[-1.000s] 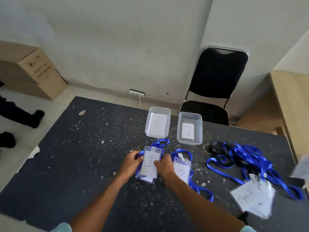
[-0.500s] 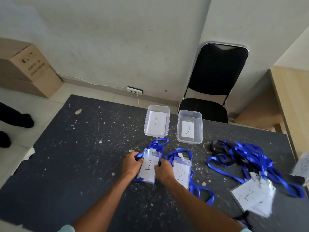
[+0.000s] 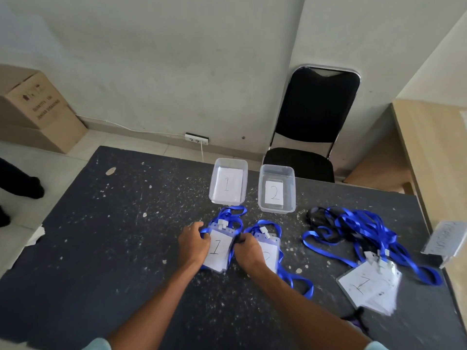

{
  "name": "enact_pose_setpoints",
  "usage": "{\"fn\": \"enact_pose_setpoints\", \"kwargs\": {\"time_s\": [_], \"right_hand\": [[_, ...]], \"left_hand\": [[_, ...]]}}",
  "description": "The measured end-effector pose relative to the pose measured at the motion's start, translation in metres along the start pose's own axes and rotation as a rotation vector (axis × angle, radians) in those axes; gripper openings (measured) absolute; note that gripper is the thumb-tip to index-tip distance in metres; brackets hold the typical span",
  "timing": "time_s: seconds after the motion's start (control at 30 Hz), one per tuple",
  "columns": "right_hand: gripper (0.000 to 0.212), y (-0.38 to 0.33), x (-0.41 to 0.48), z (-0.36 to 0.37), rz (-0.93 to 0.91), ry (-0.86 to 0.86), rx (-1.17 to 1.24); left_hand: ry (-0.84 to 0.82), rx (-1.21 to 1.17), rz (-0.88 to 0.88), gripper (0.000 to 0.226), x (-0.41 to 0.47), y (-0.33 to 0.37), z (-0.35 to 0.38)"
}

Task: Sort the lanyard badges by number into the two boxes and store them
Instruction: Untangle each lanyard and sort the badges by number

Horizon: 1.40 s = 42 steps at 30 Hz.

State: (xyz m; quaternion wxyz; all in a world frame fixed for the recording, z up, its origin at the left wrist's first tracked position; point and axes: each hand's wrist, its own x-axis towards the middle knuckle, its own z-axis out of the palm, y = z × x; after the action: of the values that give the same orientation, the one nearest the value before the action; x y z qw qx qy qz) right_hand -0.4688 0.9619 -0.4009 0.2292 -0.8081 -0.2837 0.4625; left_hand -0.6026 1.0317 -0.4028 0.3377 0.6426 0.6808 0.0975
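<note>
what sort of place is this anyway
Most likely a plain office or back room: a black padded chair by the bare wall, a cardboard carton on the tiled floor, a wooden desk beside the worn dark table, where the left hand and right hand grip number 1 badges.

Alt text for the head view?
Two hands grip a stack of badges marked 1 on a dark speckled table, the left hand at its left edge, the right hand at its right. Behind stand clear box 1 and box 2; tangled blue lanyards lie at right.

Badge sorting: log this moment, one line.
left hand, right hand: grip number-1 badges | box 1, box 2: no badges | unsorted pile: right
</note>
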Motion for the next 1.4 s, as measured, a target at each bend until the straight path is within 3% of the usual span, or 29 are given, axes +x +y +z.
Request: {"fn": "enact_pose_setpoints", "kwargs": {"time_s": [0.17, 0.37, 0.47, 0.57, 0.63, 0.7, 0.77, 0.87, 1.0, 1.1, 1.2, 1.4], "right_hand": [[0.01, 0.012, -0.016, -0.031, -0.06, 0.094, 0.114], [0.018, 0.058, -0.038, -0.099, -0.085, 0.194, 0.05], [0.02, 0.105, -0.049, -0.128, -0.088, 0.18, -0.191], [0.025, 0.148, -0.073, -0.153, -0.183, 0.061, -0.488], [0.049, 0.176, -0.09, -0.166, -0.274, -0.122, -0.577], [0.074, 0.203, -0.103, -0.173, -0.333, -0.264, -0.839], [0.065, 0.223, -0.113, -0.173, -0.406, -0.219, -0.957], [0.047, 0.239, -0.126, -0.176, -0.412, 0.021, -0.756], [0.026, 0.257, -0.131, -0.197, -0.15, 0.249, -0.264], [0.02, 0.264, -0.116, -0.213, 0.017, 0.403, -0.075], [0.026, 0.262, -0.1, -0.219, 0.092, 0.39, 0.043], [0.035, 0.256, -0.09, -0.209, -0.02, 0.327, -0.02]], "left_hand": [[0.166, 0.012, 0.319, 0.03, -0.026, 0.038, 0.02], [-0.116, -0.159, 0.435, 0.023, -0.078, 0.083, 0.079], [-0.309, -0.147, 0.48, 0.023, -0.111, 0.101, 0.112], [-0.411, -0.093, 0.513, 0.021, -0.137, 0.114, 0.144], [-0.444, -0.06, 0.519, 0.022, -0.149, 0.123, 0.162], [-0.471, -0.023, 0.527, 0.023, -0.157, 0.133, 0.176], [-0.49, 0.01, 0.53, 0.025, -0.163, 0.144, 0.189], [-0.516, 0.04, 0.52, 0.029, -0.167, 0.159, 0.203], [-0.522, 0.069, 0.52, 0.035, -0.167, 0.174, 0.217], [-0.513, 0.121, 0.527, 0.037, -0.165, 0.18, 0.226], [-0.502, 0.136, 0.513, 0.035, -0.164, 0.182, 0.233], [-0.546, 0.074, 0.433, 0.023, -0.162, 0.176, 0.227]]}}
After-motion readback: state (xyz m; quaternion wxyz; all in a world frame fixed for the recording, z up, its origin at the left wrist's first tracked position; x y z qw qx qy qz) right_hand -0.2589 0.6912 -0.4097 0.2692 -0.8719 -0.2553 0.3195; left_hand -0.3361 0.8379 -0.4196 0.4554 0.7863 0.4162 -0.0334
